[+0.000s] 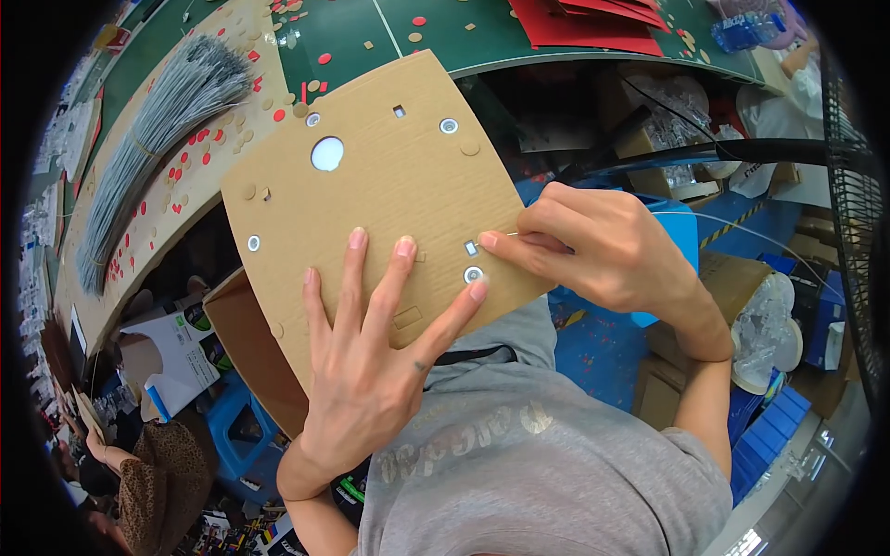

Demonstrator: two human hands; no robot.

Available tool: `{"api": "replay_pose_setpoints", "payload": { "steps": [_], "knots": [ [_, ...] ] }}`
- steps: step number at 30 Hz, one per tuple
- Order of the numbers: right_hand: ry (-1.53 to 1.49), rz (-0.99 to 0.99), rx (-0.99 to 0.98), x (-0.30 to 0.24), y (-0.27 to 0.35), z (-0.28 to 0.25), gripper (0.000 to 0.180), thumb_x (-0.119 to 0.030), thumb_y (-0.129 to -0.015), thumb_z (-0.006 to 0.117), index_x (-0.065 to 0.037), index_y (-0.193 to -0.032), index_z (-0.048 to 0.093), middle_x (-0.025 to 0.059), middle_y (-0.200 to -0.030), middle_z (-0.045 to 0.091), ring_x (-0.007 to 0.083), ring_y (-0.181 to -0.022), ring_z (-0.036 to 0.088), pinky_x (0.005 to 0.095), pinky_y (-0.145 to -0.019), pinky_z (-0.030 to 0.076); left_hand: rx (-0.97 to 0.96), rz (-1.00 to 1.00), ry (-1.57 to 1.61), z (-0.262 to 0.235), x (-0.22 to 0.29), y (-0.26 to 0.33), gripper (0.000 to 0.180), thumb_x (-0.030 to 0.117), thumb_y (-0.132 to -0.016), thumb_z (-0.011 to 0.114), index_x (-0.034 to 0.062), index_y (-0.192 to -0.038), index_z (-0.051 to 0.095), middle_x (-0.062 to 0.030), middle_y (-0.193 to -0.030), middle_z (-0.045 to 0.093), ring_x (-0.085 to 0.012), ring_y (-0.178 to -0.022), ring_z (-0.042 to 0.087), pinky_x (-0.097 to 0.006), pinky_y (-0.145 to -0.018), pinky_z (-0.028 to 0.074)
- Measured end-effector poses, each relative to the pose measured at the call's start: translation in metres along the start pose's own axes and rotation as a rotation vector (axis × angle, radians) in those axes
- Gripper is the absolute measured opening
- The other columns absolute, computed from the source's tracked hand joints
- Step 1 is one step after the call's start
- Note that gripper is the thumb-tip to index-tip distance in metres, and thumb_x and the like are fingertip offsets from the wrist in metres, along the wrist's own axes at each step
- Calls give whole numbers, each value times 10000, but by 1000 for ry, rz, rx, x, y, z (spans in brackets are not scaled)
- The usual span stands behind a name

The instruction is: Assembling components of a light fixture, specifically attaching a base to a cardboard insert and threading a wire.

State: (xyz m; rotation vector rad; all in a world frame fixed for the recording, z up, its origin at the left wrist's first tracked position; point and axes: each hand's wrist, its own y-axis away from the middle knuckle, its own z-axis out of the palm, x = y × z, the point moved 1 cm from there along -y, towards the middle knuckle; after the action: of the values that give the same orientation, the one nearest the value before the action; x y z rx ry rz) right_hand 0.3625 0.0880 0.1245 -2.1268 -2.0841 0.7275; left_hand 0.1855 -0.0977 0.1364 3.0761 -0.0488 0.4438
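A brown cardboard panel (pixel 371 185) with a round hole, small rectangular slots and several metal-rimmed eyelets lies in front of me, tilted, its far corner by the table edge. My left hand (pixel 362 361) rests on it with the fingers spread and stretched out, the index fingertip beside an eyelet (pixel 473 275). In a pinch, my right hand (pixel 603 241) holds a thin grey wire (pixel 742 227) close to a small rectangular slot (pixel 471 248). The wire trails out past the hand to the right. Whether its tip enters the slot, I cannot tell.
A large bundle of thin grey wires (pixel 153 153) lies on the table at the left among red and tan paper scraps. Red sheets (pixel 593 23) are stacked at the far edge. A blue stool (pixel 236 431), cartons and a co-worker's patterned sleeve (pixel 171 473) are at lower left.
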Motion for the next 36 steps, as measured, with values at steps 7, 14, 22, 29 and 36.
{"api": "replay_pose_setpoints", "payload": {
  "steps": [7,14,22,29,36],
  "knots": [
    [30,-56,-82,-1,-4,-6,493,-125,-684,694,-30,-1164,749,36,-823,529,179,-687,572,297,-541,486,-77,-85,64,-5,6,-4,747,117,-757,755,277,-1463,570,-119,-1535,426,-449,-1467,333,-685,-1153,267],
    [91,-48,-149,-10,-2,-10,554,-110,-693,690,12,-1234,700,31,-810,504,156,-699,538,284,-547,456,-63,-59,47,-4,5,-6,723,157,-770,725,278,-1465,570,-109,-1538,418,-449,-1452,343,-688,-1147,276],
    [8,-61,-209,-7,-6,-10,541,-77,-683,701,75,-1202,685,44,-804,510,168,-703,547,283,-562,467,-68,-21,-22,-5,6,-10,734,156,-746,710,287,-1456,580,-128,-1498,440,-460,-1421,369,-701,-1075,368],
    [-29,-135,-85,8,-1,-1,490,-86,-652,698,66,-1117,716,79,-878,582,205,-727,623,315,-580,545,-74,-18,-33,-7,5,-13,728,174,-734,719,287,-1442,593,-128,-1480,454,-456,-1410,383,-700,-1040,412],
    [-51,-184,-122,13,-7,-5,503,-84,-619,687,87,-1090,718,112,-928,611,234,-771,642,315,-597,553,-65,-1,-51,-7,1,-12,681,233,-749,704,281,-1423,613,-129,-1470,468,-459,-1401,396,-701,-1029,427]
  ]
}}
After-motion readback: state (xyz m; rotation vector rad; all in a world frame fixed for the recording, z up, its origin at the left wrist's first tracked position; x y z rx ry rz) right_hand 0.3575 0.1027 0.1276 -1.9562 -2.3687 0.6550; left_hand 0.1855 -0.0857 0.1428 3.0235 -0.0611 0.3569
